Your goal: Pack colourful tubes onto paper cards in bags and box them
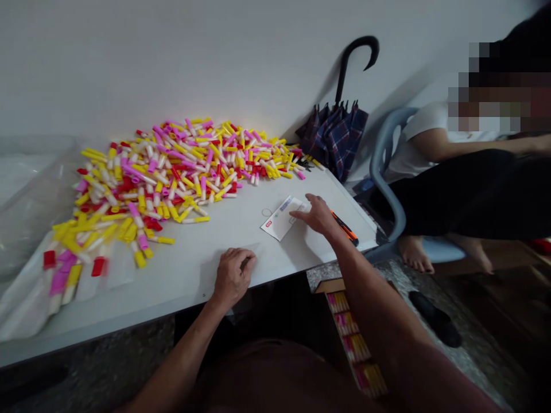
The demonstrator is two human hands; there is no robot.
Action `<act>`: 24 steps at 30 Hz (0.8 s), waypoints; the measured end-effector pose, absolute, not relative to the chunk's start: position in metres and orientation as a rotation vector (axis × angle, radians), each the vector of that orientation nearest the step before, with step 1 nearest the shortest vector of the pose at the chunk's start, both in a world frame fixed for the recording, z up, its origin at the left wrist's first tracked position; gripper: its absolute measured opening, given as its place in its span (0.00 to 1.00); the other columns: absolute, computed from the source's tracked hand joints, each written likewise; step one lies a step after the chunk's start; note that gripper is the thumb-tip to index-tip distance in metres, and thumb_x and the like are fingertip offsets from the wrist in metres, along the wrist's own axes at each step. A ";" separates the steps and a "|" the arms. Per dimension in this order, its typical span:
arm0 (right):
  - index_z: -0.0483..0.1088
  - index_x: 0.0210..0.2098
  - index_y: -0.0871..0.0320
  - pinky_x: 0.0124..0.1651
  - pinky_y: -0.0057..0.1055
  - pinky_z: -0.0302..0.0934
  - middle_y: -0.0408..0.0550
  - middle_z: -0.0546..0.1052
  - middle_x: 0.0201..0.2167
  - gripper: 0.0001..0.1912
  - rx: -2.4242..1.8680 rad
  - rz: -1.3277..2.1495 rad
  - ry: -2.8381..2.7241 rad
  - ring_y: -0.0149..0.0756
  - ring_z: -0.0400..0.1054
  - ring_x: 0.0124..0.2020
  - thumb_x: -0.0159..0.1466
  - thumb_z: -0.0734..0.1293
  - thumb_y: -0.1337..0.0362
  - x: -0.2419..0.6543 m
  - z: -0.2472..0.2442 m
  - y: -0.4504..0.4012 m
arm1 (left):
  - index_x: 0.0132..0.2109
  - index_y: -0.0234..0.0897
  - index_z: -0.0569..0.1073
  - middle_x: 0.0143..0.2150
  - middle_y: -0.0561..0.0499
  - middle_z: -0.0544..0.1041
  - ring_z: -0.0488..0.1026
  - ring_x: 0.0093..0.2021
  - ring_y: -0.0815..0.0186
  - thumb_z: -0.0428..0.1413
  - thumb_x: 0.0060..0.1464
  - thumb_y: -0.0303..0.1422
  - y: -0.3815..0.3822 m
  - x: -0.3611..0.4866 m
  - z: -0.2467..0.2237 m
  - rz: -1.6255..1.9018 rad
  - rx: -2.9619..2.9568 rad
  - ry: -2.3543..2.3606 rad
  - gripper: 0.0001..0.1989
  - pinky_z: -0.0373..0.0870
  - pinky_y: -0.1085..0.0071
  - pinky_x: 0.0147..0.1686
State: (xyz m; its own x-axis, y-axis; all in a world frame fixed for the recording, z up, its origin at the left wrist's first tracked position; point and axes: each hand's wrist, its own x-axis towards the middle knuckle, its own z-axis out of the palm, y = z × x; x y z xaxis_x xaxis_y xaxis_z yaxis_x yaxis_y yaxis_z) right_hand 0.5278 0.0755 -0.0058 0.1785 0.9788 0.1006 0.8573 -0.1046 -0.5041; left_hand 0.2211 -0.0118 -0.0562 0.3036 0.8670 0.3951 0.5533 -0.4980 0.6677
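My left hand (235, 272) rests at the table's front edge with its fingers curled. A faint see-through edge shows beside its fingertips, but I cannot make out what the fingers hold, if anything. Thumb and fingers apart, my right hand (317, 215) reaches over a white printed card (279, 222), which lies flat with small red and blue print. Whether the fingertips touch the card I cannot tell. Partly behind the right wrist lies an orange and black tool (346, 229), perhaps a cutter. A thin ring, like a rubber band (267, 213), is by the card.
Many small yellow, pink, red and white tubes (172, 166) are heaped along the wall on the white table (181, 267). Clear plastic (34, 195) covers the left end. A folded plaid umbrella (338, 135) leans behind. Below stands a box of packed tubes (331, 287). A person sits on a blue chair (398, 215).
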 end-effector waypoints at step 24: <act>0.69 0.39 0.56 0.23 0.28 0.62 0.42 0.74 0.21 0.22 -1.586 0.898 -0.991 0.32 0.67 0.19 0.65 0.70 0.43 0.566 0.000 -0.032 | 0.43 0.47 0.81 0.40 0.51 0.80 0.70 0.44 0.56 0.58 0.67 0.36 -0.011 0.227 -0.048 0.763 2.359 1.351 0.07 0.64 0.56 0.46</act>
